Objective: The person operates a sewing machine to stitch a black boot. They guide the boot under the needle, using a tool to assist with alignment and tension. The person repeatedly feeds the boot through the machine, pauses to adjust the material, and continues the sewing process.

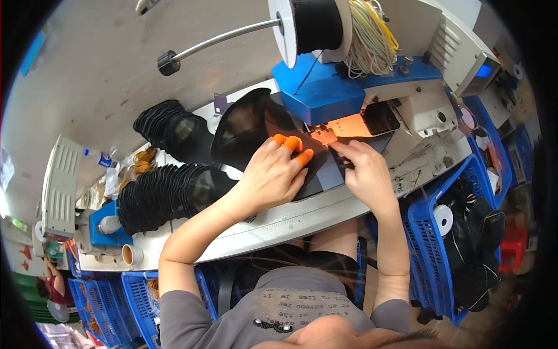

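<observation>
A black, moulded, cup-shaped piece (241, 131) lies on the bed of a blue and white sewing machine (325, 87). Its near edge runs under the lit needle area (325, 135). My left hand (276, 168) rests on this piece with its fingers apart, orange covers on several fingertips. My right hand (366, 171) is at the right of the needle area, index finger stretched toward the metal foot. Its other fingers are curled in, and whether they pinch anything is hidden.
Two stacks of black moulded pieces, one behind (174, 131) and one nearer (174, 195), stand at my left. A thread spool (317, 26) hangs above the machine. A blue basket (421, 250) with black pieces is at the right. A paper cup (132, 255) stands at the table's left end.
</observation>
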The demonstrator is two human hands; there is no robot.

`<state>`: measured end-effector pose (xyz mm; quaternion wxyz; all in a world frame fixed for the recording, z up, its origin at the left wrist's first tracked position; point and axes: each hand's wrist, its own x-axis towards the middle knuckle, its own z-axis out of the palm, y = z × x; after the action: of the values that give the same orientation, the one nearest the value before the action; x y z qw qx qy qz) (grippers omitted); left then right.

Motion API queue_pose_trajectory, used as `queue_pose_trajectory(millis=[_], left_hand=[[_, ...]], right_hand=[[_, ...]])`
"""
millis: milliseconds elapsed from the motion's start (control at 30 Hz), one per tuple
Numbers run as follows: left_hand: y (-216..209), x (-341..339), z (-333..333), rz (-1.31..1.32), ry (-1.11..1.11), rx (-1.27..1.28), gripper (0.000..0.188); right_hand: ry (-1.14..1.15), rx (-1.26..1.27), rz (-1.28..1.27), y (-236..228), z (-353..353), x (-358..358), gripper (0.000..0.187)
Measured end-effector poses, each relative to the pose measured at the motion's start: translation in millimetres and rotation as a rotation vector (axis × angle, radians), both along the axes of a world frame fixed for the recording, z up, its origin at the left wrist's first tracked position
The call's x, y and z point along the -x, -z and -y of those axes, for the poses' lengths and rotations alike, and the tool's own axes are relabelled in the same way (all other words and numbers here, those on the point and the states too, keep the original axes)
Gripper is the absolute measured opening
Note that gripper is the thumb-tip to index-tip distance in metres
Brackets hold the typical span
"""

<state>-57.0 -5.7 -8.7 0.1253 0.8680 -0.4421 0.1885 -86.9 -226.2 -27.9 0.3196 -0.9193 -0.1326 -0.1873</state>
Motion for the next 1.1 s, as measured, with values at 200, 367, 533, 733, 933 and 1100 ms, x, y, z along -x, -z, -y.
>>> queue_pose_trajectory(millis=[200,367,533,733,933,1100], left_hand=[[11.1,-3.9,-0.5,-0.019,-0.055,-0.065,0.041],[11.4,-11.3,4.0,-0.005,-0.118,-0.053,0.038],[4.4,-19.6,4.5,-0.014,-0.071,-0.004,0.036],[2.7,-31.7,-1.5,-0.078,-0.023,-0.037,0.037],[-2.0,-39.5,-4.2,-0.086,-0.013,-0.072,0.036],[-5.0,-50.4,-17.2,-0.199,0.029,-0.090,0.035]], right_hand=[[0.064,0.129,0.082,5.5,-14.8,-11.8,0.020],[0.111,0.103,0.099,9.6,-22.1,-25.3,0.019],[0.146,0.091,0.080,8.9,-24.9,-28.0,0.021],[0.152,0.077,0.074,8.3,-24.3,-28.2,0.022],[0.126,0.028,0.065,8.6,-20.9,-28.1,0.020],[0.147,-0.025,0.042,6.7,-6.7,-19.5,0.019]])
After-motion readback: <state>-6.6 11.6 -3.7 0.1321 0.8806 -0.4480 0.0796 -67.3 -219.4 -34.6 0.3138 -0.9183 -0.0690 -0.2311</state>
